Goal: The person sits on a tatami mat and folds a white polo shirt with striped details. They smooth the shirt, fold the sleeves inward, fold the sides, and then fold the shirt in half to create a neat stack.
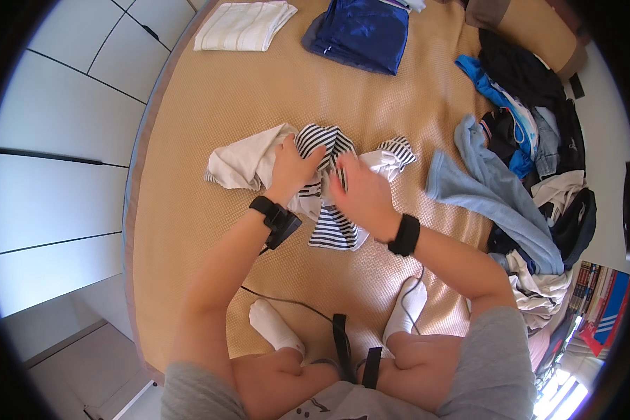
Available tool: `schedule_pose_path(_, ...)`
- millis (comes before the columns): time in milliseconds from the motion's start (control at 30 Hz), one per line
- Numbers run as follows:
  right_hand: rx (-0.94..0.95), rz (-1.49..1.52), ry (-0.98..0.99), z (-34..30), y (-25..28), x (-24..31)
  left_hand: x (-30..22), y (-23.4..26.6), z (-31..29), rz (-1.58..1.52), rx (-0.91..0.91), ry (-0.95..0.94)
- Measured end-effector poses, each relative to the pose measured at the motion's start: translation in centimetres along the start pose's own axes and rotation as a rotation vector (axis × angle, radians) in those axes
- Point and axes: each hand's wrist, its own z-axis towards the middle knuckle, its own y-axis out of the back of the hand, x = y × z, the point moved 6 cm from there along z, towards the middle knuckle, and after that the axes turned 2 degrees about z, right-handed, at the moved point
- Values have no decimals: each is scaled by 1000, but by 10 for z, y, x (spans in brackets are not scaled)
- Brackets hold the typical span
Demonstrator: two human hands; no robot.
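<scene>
You seem to be untangling the crumpled striped garment point(334, 227) on the bed point(178, 231), left hand point(294, 171) on it, right hand point(368, 197) half-curled over it, can't tell if either grips; next calls for finding an edge.

Between the striped garment point(332, 227) and the folded blue cloth point(360, 35), the tan mat point(357, 101) gives free passage — a clothes pile point(497, 189) blocks the right side, and a cable point(287, 300) crosses lower down.
</scene>
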Motion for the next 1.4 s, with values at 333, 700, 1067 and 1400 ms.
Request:
schedule_pose_path(333,432,-51,-510,39,-39,-107,1,-3,2,-1053,350,394)
schedule_pose_path(700,382,1076,-667,52,-45,-104,22,54,1,-1250,295,470)
schedule_pose_path(1067,367,1472,-544,67,-11,-50,18,64,4,-1063,561,329)
schedule_pose_path(1400,391,1379,-528,73,-3,-42,-6,73,-6,-1127,667,276)
